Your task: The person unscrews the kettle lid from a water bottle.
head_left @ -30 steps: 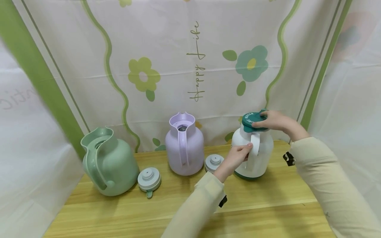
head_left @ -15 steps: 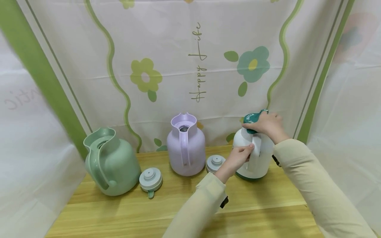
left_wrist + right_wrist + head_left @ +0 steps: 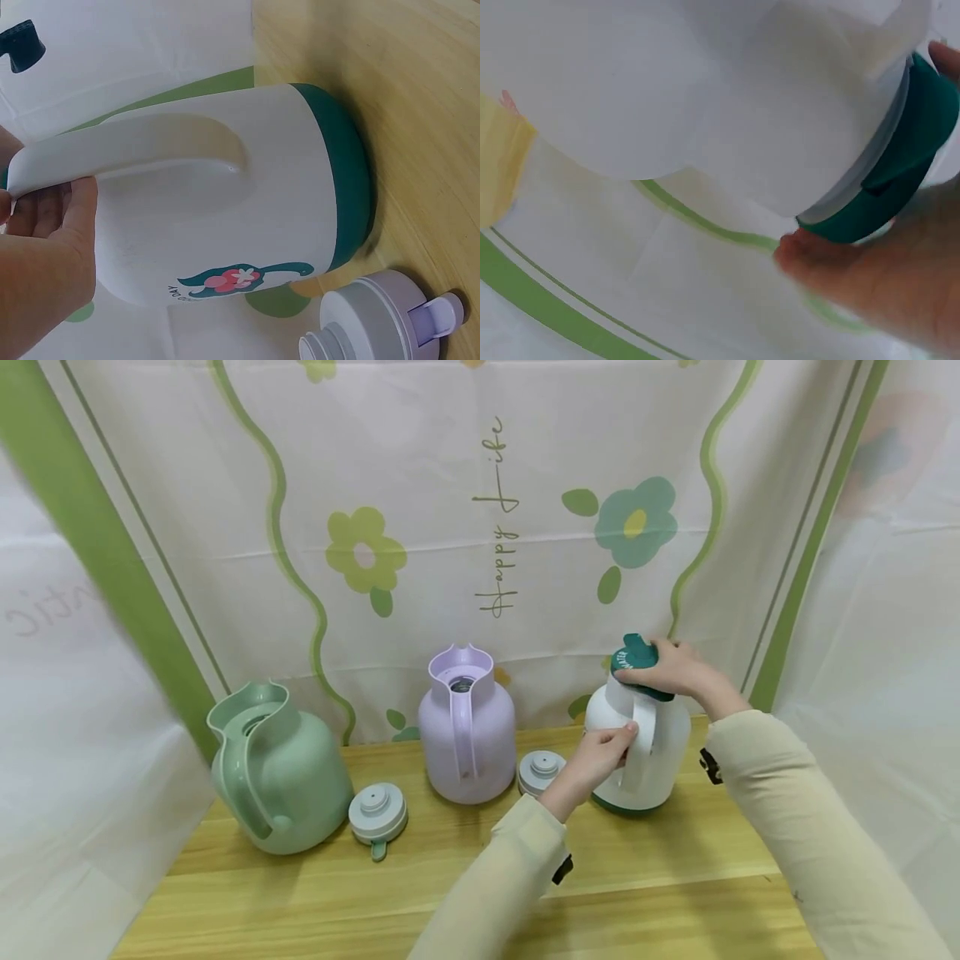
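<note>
A white thermos jug [image 3: 663, 760] with a dark green base stands upright on the right of the wooden table. My left hand [image 3: 596, 764] grips its white handle [image 3: 127, 150], thumb on the near side and fingers curled behind. On top sits a dark green lid [image 3: 637, 662] with white lettering. My right hand [image 3: 678, 672] holds this lid by its edge, thumb across the front and fingers over the far side. In the right wrist view the green lid [image 3: 900, 165] sits at the jug's neck, fingers along its rim.
A lilac jug [image 3: 480, 735] stands mid-table and a green jug [image 3: 307, 777] on the left, both with uncovered mouths. One pale lid [image 3: 377, 812] lies between them; another lid [image 3: 540, 768] lies right of the lilac jug. A patterned curtain [image 3: 435, 468] hangs behind.
The green lid has turned on the jug, its tab swinging from the right side to the back. My right hand has shifted its hold around the lid. My left hand stays on the handle.
</note>
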Action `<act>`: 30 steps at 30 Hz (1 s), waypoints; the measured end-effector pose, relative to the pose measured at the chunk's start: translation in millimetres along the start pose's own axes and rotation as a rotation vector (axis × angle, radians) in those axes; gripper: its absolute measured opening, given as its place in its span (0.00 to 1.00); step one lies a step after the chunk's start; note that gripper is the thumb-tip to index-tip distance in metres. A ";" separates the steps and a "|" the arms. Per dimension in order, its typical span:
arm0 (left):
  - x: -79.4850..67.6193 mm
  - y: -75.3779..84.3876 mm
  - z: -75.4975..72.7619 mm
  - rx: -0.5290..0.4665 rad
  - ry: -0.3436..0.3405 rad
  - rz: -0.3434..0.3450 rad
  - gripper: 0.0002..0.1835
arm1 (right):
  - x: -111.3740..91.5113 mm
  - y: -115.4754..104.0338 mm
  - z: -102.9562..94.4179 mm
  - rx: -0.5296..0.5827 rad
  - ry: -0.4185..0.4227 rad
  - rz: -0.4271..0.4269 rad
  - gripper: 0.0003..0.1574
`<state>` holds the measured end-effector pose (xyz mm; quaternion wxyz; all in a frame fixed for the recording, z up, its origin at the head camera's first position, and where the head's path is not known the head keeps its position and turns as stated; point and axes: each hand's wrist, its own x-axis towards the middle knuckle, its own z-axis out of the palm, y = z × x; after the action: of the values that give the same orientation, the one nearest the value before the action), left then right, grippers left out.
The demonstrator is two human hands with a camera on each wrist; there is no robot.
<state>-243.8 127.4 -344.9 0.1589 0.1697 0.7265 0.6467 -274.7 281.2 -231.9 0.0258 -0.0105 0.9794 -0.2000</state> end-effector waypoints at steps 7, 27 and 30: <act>0.8 -1.1 -0.6 -0.011 0.003 0.001 0.25 | -6.0 -15.3 9.3 -0.068 0.168 0.093 0.60; -1.7 0.6 -0.6 0.024 -0.007 -0.013 0.26 | 2.7 -0.5 -4.2 -0.029 -0.037 -0.028 0.59; -2.0 1.5 -1.3 0.021 -0.010 -0.005 0.25 | 1.6 -7.9 2.5 -0.076 0.033 0.032 0.62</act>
<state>-242.6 125.5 -343.2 0.1626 0.1727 0.7329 0.6377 -276.1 272.9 -231.2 0.0122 0.0074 0.9866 -0.1625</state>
